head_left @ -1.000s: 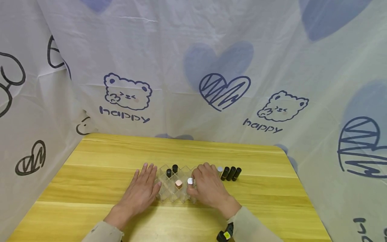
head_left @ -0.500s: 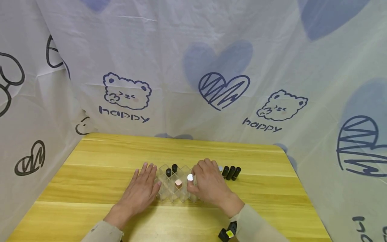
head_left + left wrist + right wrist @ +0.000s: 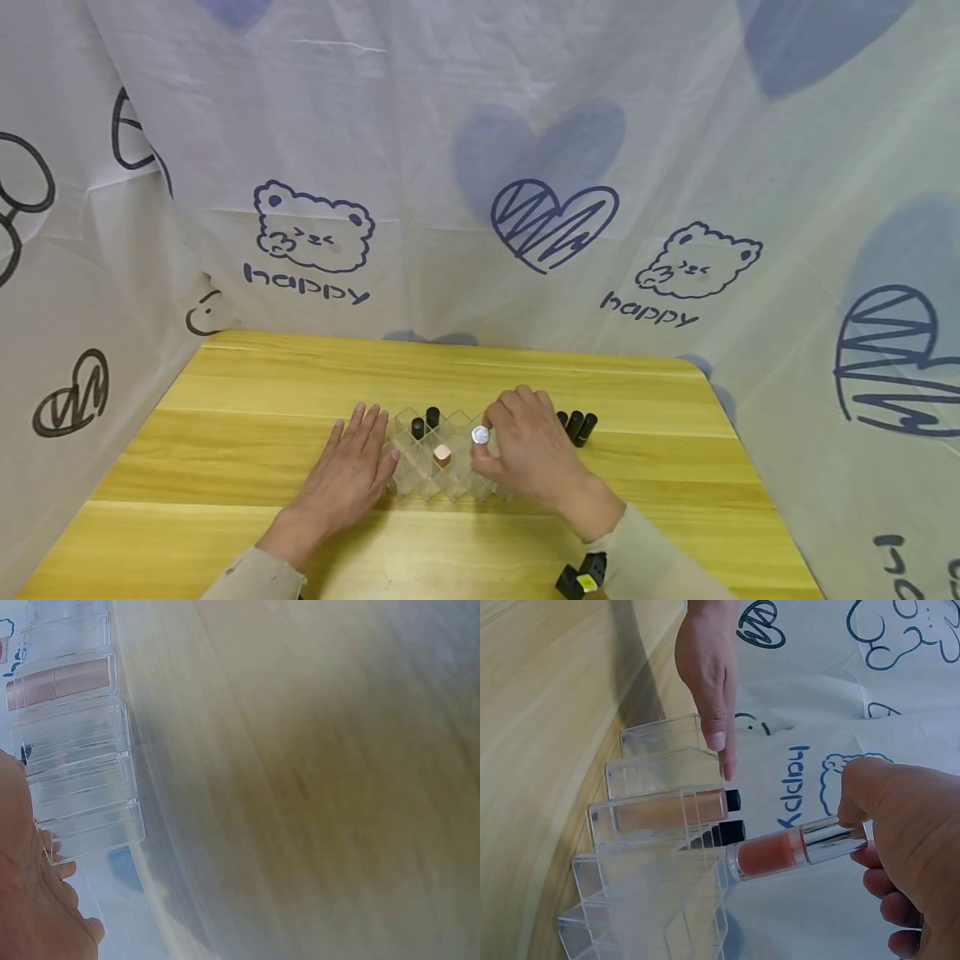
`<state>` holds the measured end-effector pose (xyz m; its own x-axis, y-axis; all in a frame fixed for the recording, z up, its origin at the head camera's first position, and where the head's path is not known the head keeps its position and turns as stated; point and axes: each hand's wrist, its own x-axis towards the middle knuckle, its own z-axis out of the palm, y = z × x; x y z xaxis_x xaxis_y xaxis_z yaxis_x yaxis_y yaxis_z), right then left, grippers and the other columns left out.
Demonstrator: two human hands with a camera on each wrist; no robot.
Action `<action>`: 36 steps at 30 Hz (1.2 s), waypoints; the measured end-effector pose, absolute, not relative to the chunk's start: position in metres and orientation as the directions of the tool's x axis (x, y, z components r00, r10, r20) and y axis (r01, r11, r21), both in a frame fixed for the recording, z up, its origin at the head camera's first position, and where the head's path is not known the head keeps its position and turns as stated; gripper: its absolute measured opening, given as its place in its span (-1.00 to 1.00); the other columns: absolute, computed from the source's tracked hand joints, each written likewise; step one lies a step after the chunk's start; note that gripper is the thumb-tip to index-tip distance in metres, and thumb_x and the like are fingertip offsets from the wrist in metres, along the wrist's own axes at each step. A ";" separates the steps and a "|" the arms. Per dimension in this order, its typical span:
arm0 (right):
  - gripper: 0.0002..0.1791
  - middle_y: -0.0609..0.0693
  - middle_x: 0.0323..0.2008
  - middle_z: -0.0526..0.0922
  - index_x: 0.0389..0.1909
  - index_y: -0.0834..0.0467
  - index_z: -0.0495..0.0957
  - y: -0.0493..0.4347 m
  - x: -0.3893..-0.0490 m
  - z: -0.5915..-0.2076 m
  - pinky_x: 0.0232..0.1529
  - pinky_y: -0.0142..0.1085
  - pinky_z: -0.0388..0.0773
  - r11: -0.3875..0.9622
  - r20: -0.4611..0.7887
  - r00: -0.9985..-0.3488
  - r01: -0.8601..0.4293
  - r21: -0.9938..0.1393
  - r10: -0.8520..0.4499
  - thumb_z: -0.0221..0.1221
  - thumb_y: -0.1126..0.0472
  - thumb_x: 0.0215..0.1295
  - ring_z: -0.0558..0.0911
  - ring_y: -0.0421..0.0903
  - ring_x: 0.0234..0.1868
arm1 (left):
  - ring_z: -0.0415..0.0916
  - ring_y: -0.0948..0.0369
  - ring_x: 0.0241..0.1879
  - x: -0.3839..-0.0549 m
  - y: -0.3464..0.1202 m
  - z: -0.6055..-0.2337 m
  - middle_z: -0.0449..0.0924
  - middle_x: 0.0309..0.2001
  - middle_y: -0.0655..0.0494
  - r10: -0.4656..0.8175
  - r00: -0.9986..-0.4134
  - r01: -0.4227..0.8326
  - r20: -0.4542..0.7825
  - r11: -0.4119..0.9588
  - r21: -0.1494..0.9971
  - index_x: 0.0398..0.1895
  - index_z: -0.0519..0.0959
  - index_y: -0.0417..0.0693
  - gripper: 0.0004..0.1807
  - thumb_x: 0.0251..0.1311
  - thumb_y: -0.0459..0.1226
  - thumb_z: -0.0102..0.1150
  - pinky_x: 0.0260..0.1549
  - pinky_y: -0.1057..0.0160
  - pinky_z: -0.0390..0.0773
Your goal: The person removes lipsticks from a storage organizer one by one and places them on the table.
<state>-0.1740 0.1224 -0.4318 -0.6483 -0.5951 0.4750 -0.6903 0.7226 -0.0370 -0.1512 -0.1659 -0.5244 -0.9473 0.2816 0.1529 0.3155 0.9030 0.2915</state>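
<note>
My right hand (image 3: pixel 532 450) pinches a lip gloss tube (image 3: pixel 769 855) by its shiny silver cap, between thumb and fingers. The tube has a clear body with coral-red content, and its lower end is right at the upper rim of the clear organizer (image 3: pixel 454 488) in the right wrist view. My left hand (image 3: pixel 348 467) lies with straight fingers along the organizer's left end, thumb at its edge. Inside the organizer stand a rose-gold lipstick (image 3: pixel 442 455) and two black-capped tubes, a front one (image 3: pixel 417 428) and a back one (image 3: pixel 432 417).
Several black lipstick tubes (image 3: pixel 576 428) stand in a row on the wooden table (image 3: pixel 300 375), right of the organizer and partly behind my right hand. A white cloth (image 3: pixel 435 250) printed with hearts and bears hangs behind the table.
My right hand has risen from the organizer and shifted slightly right, lifting the lip gloss tube with it. A silver-topped item by the black tubes is now hidden. The left hand stays put.
</note>
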 end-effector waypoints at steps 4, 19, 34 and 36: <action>-0.80 -0.12 -0.35 0.58 -0.33 0.11 0.65 0.128 -0.173 -0.429 -0.24 -0.31 0.28 0.727 0.476 -0.655 -0.685 -0.045 -0.587 0.36 0.06 0.17 0.42 -0.11 -0.30 | -0.12 -0.20 0.68 -0.151 -0.165 -0.524 0.07 0.65 -0.28 0.280 -0.948 0.314 0.152 0.903 0.294 0.65 0.08 -0.32 -0.25 0.70 0.04 -0.23 0.63 -0.31 -0.06; -0.78 -0.13 -0.38 0.56 -0.38 0.07 0.60 0.159 -0.173 -0.430 -0.20 -0.26 0.29 0.784 0.494 -0.692 -0.620 -0.033 -0.527 0.40 0.06 0.09 0.43 -0.08 -0.30 | -0.09 -0.18 0.68 -0.151 -0.163 -0.523 0.05 0.66 -0.26 0.275 -0.948 0.309 0.162 0.919 0.244 0.65 0.12 -0.31 -0.26 0.69 0.05 -0.26 0.64 -0.30 -0.09; -0.77 -0.12 -0.38 0.55 -0.43 0.05 0.56 0.197 -0.170 -0.431 -0.19 -0.25 0.26 0.812 0.490 -0.723 -0.582 -0.051 -0.487 0.42 0.05 0.11 0.42 -0.08 -0.30 | -0.11 -0.19 0.68 -0.151 -0.163 -0.523 0.03 0.66 -0.30 0.280 -0.947 0.312 0.156 0.919 0.239 0.64 0.11 -0.35 -0.27 0.70 0.03 -0.28 0.66 -0.24 -0.10; -0.77 -0.11 -0.39 0.55 -0.43 0.07 0.56 0.202 -0.170 -0.432 -0.20 -0.25 0.26 0.810 0.506 -0.712 -0.585 -0.044 -0.487 0.40 0.06 0.11 0.43 -0.07 -0.31 | -0.11 -0.19 0.68 -0.151 -0.163 -0.523 0.02 0.66 -0.30 0.281 -0.947 0.313 0.156 0.919 0.241 0.64 0.11 -0.35 -0.27 0.70 0.03 -0.28 0.66 -0.24 -0.10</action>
